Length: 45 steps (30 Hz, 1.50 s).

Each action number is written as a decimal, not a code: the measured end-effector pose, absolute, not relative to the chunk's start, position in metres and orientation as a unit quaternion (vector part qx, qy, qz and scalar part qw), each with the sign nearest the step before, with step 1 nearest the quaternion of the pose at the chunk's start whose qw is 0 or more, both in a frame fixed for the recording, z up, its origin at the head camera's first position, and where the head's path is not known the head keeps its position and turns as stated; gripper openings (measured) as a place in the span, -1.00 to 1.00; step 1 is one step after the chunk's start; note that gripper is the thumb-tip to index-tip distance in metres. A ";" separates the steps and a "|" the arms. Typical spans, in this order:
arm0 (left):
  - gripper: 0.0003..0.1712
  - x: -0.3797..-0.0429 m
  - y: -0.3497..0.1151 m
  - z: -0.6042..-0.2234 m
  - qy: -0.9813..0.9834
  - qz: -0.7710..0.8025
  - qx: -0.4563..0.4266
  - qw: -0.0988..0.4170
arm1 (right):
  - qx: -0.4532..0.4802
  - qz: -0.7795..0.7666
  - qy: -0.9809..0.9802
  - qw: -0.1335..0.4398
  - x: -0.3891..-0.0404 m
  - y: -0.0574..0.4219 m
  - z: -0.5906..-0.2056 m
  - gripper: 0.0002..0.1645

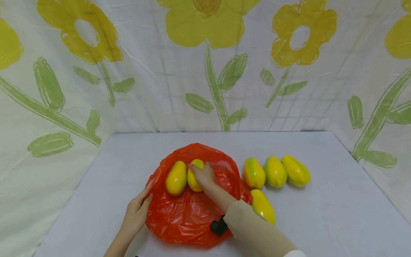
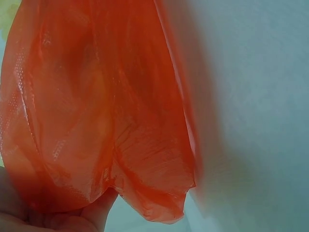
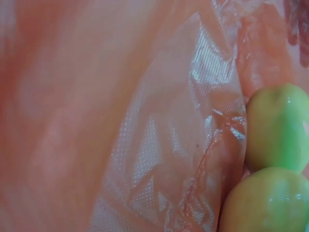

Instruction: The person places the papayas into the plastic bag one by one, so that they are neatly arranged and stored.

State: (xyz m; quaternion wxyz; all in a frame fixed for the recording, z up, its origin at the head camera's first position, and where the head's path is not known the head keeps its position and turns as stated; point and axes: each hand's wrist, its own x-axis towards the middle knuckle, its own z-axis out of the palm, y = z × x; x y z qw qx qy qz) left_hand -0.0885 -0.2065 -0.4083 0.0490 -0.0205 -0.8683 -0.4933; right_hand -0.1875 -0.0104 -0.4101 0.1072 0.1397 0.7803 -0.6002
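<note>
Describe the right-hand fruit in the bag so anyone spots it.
An open red plastic bag sits on the pale table. Inside it, in the head view, pick the yellow fruit on the right. The right hand grips it, while its left neighbour lies untouched.

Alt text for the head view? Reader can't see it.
A person's right hand grips a glossy yellow oval fruit inside an open red plastic bag, next to a similar yellow fruit, while the left hand holds the bag's left edge. Four more oval yellow fruits lie on the white table to the right.
</note>
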 end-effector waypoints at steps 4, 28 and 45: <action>-0.52 -0.088 -0.206 -0.408 -0.867 -0.496 -0.015 0.049 | 0.120 -0.605 0.778 0.118 -0.185 -0.011 -0.407 -0.14; -0.52 -0.086 -0.205 -0.407 -0.870 -0.489 -0.014 0.054 | 0.095 -0.556 0.821 0.083 -0.180 0.007 -0.401 -0.14; -0.52 -0.087 -0.206 -0.409 -0.874 -0.482 -0.011 0.059 | -0.009 -0.548 0.828 0.120 -0.135 0.049 -0.352 -0.11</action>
